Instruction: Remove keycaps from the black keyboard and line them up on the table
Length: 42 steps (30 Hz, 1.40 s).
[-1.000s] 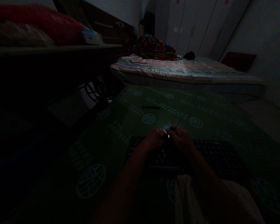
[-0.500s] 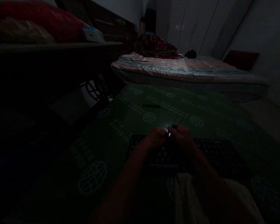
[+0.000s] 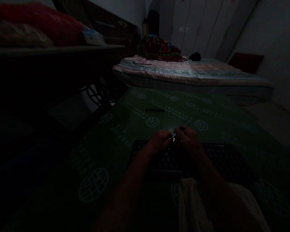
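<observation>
A black keyboard (image 3: pixel 222 161) lies on the green table under both hands. My right hand (image 3: pixel 189 138) is closed around what looks like a wire keycap puller (image 3: pixel 187 121), its two thin wires pointing up and away. Close beside it, my left hand (image 3: pixel 159 141) has its fingers pinched together above the keys; whatever they hold is hidden. A small bright spot shows between the fingertips of the two hands. Farther back on the table, several small dark keycaps (image 3: pixel 154 110) stand in a row. Deep shadow hides much of the keyboard.
The green table (image 3: pixel 94 154) carries printed globes and lettering. Pale cloth (image 3: pixel 190 199) lies at the near edge, by my right forearm. A bed (image 3: pixel 195 72) with a patterned blanket (image 3: pixel 159 48) is beyond. Left stands a dark shelf with a red bag (image 3: pixel 43 24).
Both hands stay over the keyboard with small finger movements. The puller's wires tilt a little more to the right. The whole view has shifted slightly.
</observation>
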{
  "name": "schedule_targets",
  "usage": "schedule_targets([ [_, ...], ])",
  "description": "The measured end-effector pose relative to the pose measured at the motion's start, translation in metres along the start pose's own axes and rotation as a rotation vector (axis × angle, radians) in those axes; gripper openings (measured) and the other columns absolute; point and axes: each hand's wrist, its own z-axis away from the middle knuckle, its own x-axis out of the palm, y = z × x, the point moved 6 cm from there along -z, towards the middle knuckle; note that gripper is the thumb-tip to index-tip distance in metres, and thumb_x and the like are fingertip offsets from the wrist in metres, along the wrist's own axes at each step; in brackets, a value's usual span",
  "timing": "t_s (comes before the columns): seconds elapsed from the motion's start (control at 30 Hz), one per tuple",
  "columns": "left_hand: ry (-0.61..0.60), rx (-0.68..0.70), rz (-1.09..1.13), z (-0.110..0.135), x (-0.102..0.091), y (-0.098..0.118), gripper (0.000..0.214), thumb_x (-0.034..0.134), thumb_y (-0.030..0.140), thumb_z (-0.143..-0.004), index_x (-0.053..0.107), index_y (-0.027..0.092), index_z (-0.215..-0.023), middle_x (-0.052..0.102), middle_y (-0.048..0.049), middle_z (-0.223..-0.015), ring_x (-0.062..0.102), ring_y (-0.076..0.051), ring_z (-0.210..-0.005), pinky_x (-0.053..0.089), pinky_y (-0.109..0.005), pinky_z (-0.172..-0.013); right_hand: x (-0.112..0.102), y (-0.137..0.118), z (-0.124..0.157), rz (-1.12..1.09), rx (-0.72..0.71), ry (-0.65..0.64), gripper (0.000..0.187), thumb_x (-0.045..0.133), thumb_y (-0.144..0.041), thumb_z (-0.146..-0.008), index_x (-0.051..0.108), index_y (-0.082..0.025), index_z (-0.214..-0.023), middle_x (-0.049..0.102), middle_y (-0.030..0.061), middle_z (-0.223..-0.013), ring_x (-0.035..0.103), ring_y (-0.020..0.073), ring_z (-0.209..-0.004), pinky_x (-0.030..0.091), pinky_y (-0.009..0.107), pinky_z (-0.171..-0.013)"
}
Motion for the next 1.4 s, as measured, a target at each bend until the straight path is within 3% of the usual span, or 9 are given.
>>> schedule_targets([
  [0.17,0.004,-0.097,0.165,0.002,-0.006,-0.005,0.018,0.046,0.019,-0.075,0.062,0.015,-0.081,0.064,-0.0014,-0.079,0.058,-0.014,-0.076,0.043,-0.023,-0.068,0.001,-0.011,0.002,0.021,-0.065,-0.04,0.032,0.047,-0.041,-0.079,0.052,-0.017,-0.059,0.05,-0.0032,-0.047,0.046,0.0075,-0.043,0.037,0.017,-0.044],
  [0.4,0.026,-0.178,0.357,0.002,-0.01,-0.006,0.019,0.05,0.02,-0.07,0.063,0.013,-0.082,0.065,-0.0021,-0.077,0.059,-0.015,-0.072,0.045,-0.023,-0.064,0.0,-0.017,0.004,-0.017,-0.105,-0.049,0.026,0.047,-0.041,-0.079,0.056,-0.017,-0.072,0.055,-0.0019,-0.054,0.05,0.0091,-0.047,0.041,0.02,-0.049],
  [0.57,0.174,-0.236,0.405,0.004,-0.022,-0.008,0.022,0.057,0.021,-0.067,0.062,0.012,-0.086,0.065,-0.0033,-0.082,0.059,-0.015,-0.075,0.045,-0.025,-0.069,-0.013,-0.02,0.003,0.01,-0.124,0.085,0.028,0.047,-0.04,-0.079,0.056,-0.017,-0.066,0.056,-0.0004,-0.055,0.053,0.0115,-0.053,0.042,0.022,-0.055],
  [0.73,0.286,-0.298,0.448,0.007,-0.03,-0.012,0.021,0.063,0.029,-0.062,0.061,0.014,-0.076,0.063,-0.0004,-0.073,0.057,-0.014,-0.068,0.044,-0.025,-0.065,-0.027,-0.024,0.003,0.025,-0.183,0.199,0.024,0.048,-0.036,-0.079,0.058,-0.016,-0.07,0.06,0.0019,-0.066,0.055,0.0132,-0.065,0.043,0.024,-0.063],
  [0.93,0.315,-0.339,0.657,0.009,-0.03,-0.007,0.022,0.068,0.032,-0.058,0.059,0.013,-0.067,0.056,0.0035,-0.061,0.051,-0.009,-0.057,0.04,-0.02,-0.054,-0.019,-0.022,0.003,-0.029,-0.174,0.044,0.02,0.05,-0.03,-0.077,0.061,-0.015,-0.084,0.055,-0.0019,-0.057,0.049,0.0086,-0.048,0.04,0.021,-0.05],
  [1.17,0.247,-0.327,0.895,0.011,-0.025,0.002,0.024,0.071,0.031,-0.057,0.059,0.013,-0.068,0.057,0.0024,-0.064,0.052,-0.009,-0.058,0.04,-0.021,-0.055,-0.009,-0.032,0.006,0.059,-0.234,-0.106,0.026,0.062,-0.029,-0.068,0.066,-0.016,-0.09,0.067,0.0022,-0.075,0.057,0.0119,-0.061,0.044,0.022,-0.056],
  [1.4,0.267,-0.337,0.934,0.011,-0.025,0.003,0.026,0.074,0.028,-0.053,0.057,0.014,-0.068,0.056,0.0037,-0.064,0.052,-0.009,-0.059,0.039,-0.021,-0.057,-0.01,-0.032,0.006,0.058,-0.237,-0.126,0.02,0.062,-0.028,-0.07,0.069,-0.017,-0.085,0.069,0.0027,-0.077,0.061,0.0136,-0.066,0.045,0.022,-0.058],
])
